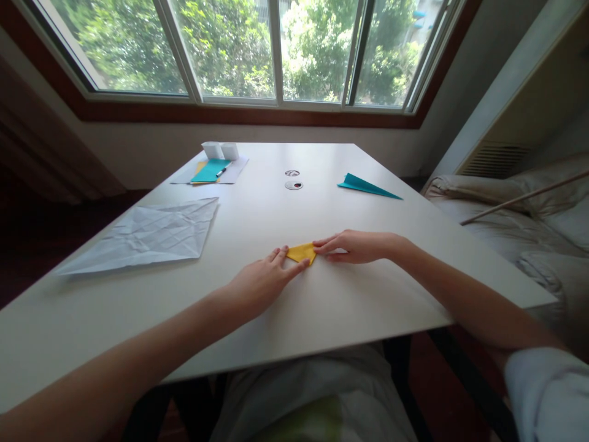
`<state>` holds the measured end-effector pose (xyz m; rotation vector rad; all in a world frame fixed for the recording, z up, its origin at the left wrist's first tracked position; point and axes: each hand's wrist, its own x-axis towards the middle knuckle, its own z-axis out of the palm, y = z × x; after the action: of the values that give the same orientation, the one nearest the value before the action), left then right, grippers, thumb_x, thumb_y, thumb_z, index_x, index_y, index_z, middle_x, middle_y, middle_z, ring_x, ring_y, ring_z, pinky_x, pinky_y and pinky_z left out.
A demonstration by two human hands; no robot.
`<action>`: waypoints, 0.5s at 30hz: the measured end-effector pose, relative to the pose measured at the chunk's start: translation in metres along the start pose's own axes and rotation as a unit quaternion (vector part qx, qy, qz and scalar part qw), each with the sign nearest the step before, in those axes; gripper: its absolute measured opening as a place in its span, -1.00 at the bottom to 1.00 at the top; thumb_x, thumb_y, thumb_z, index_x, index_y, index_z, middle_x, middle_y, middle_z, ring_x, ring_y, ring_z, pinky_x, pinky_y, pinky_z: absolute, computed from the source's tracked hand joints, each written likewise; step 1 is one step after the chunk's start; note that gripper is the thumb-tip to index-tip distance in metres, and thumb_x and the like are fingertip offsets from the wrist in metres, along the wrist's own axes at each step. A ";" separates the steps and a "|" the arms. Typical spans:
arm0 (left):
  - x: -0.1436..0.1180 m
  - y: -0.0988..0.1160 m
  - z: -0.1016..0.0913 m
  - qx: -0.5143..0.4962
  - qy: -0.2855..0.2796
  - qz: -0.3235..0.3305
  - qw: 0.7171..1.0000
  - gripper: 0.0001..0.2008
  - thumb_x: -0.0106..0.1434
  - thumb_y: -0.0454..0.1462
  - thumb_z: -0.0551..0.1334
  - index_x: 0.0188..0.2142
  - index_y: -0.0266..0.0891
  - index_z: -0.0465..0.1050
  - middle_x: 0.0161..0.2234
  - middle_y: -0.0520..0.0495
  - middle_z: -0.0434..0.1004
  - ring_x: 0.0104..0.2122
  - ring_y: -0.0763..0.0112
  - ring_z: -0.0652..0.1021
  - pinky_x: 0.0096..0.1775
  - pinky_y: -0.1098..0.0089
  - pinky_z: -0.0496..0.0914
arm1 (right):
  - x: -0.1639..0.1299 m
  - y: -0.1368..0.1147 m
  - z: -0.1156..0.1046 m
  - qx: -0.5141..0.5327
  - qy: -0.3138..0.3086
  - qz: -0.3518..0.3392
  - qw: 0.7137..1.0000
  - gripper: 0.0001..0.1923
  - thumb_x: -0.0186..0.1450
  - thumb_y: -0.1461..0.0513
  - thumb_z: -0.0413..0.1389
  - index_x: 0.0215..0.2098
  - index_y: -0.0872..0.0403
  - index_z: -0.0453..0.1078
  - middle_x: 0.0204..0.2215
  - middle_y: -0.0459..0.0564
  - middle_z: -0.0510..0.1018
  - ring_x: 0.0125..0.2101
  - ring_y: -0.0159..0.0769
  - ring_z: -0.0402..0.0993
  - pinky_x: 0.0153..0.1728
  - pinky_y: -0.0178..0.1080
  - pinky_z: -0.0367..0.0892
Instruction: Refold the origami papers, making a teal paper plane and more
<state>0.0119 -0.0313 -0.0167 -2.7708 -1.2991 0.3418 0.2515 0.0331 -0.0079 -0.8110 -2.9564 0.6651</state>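
Beyond the left hand (pixel 260 283), up and to its outer side, a large creased white paper sheet (pixel 147 235) lies flat on the white tabletop (pixel 359 307), well apart from the fingers. Farther off the same way sit a stack of teal and yellow paper squares (pixel 209 171) on a pale sheet with a pen (pixel 223 171) across it, and two small white cups (pixel 221 150) just behind them. Straight ahead of both hands are two small round discs (pixel 293 179) set in the tabletop, and beyond the right hand (pixel 356 246), toward its outer side, rests a teal folded paper plane (pixel 365 186). Nothing lies between these things and the hands. Between the two hands sits the small yellow folded paper triangle (pixel 302 252), flat on the tabletop. The left hand lies palm down, fingers stretched and close together, the tips pressing on the triangle's near left corner. The right hand comes in from the other side, also low and flat, fingertips resting on the right corner. Both forearms stretch out bare over the tabletop's near edge.
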 end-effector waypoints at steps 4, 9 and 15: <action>-0.001 0.000 -0.002 -0.006 -0.003 0.018 1.000 -0.37 0.19 -0.49 -0.03 0.22 -0.04 -0.05 0.17 -0.37 0.11 0.11 0.02 0.27 -0.09 0.17 0.34 | 0.003 -0.001 0.001 0.012 0.038 0.005 0.999 -0.66 0.28 0.23 -0.02 0.01 0.01 0.36 0.06 -0.01 0.36 -0.02 -0.25 0.37 -0.01 -0.26 0.22; -0.002 0.000 0.000 0.009 0.011 0.039 0.999 -0.39 0.18 -0.49 -0.04 0.22 -0.17 -0.04 0.15 -0.47 0.09 0.12 -0.06 0.23 -0.02 0.10 0.24 | 0.014 -0.005 0.012 0.002 0.152 0.027 0.988 -0.77 0.25 0.22 0.02 -0.25 0.09 0.49 -0.23 0.02 0.56 -0.27 -0.30 0.48 -0.21 -0.30 0.31; 0.001 -0.018 -0.002 -0.070 0.066 0.067 0.993 -0.46 0.18 -0.44 -0.02 0.13 0.00 0.14 0.07 -0.19 0.26 0.01 0.17 0.36 -0.02 0.12 0.21 | 0.027 -0.006 0.029 -0.020 0.228 0.052 0.972 -0.80 0.20 0.25 0.10 -0.21 0.12 0.44 -0.29 0.05 0.51 -0.29 -0.29 0.42 -0.24 -0.26 0.32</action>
<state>-0.0004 -0.0191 -0.0126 -2.9463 -1.1542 0.0745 0.2221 0.0299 -0.0348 -0.9753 -2.5327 0.3603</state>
